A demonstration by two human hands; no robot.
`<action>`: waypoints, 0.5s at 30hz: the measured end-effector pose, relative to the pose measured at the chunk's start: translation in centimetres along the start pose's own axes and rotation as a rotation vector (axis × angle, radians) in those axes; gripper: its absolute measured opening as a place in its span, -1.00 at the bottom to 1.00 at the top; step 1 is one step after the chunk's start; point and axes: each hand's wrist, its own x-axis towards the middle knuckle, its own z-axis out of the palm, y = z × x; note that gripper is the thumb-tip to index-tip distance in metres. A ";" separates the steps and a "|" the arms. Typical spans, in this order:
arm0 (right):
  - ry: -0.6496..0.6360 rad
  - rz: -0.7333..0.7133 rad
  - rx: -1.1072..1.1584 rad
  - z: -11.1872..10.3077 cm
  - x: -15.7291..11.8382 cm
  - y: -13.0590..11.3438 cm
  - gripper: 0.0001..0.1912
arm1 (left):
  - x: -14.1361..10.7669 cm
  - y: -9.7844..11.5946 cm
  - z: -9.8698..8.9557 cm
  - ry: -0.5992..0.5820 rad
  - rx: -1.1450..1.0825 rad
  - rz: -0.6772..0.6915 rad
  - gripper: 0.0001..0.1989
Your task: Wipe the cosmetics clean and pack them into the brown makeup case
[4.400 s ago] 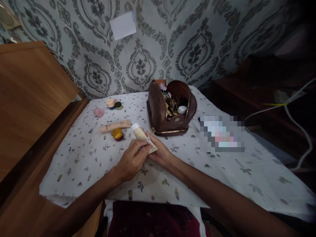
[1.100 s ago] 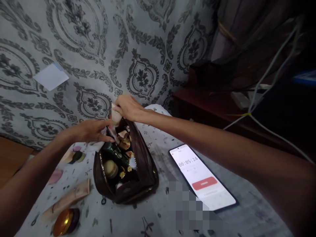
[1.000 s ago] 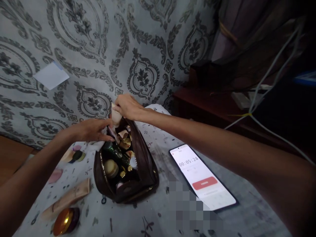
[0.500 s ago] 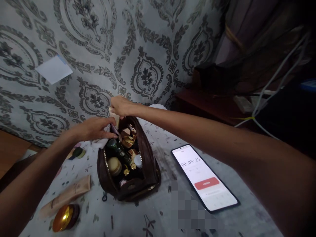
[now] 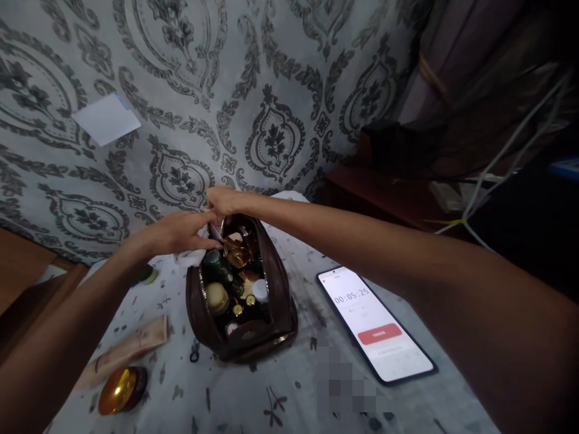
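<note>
A brown zip-up cosmetics bag (image 5: 283, 283) stands open in front of me, packed with toiletries. Inside are a cream-lidded jar (image 5: 216, 299), a dark green bottle (image 5: 218, 265), a gold lid (image 5: 239, 258) and a white cap (image 5: 260, 290). At the bag's far left corner, my left hand (image 5: 181, 232) has thumb and fingers around a thin purple item (image 5: 216, 232). My right hand (image 5: 221, 200) is closed at the far end, just above the opening. The pale flat item in its grip is now mostly hidden by the fingers.
To the right lies a phone (image 5: 375, 328) showing a timer. At the left are a beige tube (image 5: 136, 345), a gold-lidded jar (image 5: 122, 390) and a green-lidded container (image 5: 148, 275). A patterned wall (image 5: 275, 138) rises behind; white cables (image 5: 511, 144) hang at right.
My right hand has lowered slightly towards the bag, and the pale item it holds has gone down, mostly out of sight. My left hand keeps to the bag's corner. The view has shifted slightly.
</note>
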 end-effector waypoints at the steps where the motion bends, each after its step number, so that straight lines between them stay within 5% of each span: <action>1: -0.029 0.008 -0.031 0.0 0.1 -0.1 -0.88 | 0.0 0.0 0.1 0.000 0.006 -0.010 -0.51; 15: -0.172 -0.136 -0.127 0.1 0.8 1.5 -0.74 | -0.4 0.6 -0.4 -0.020 -0.020 -0.020 -0.57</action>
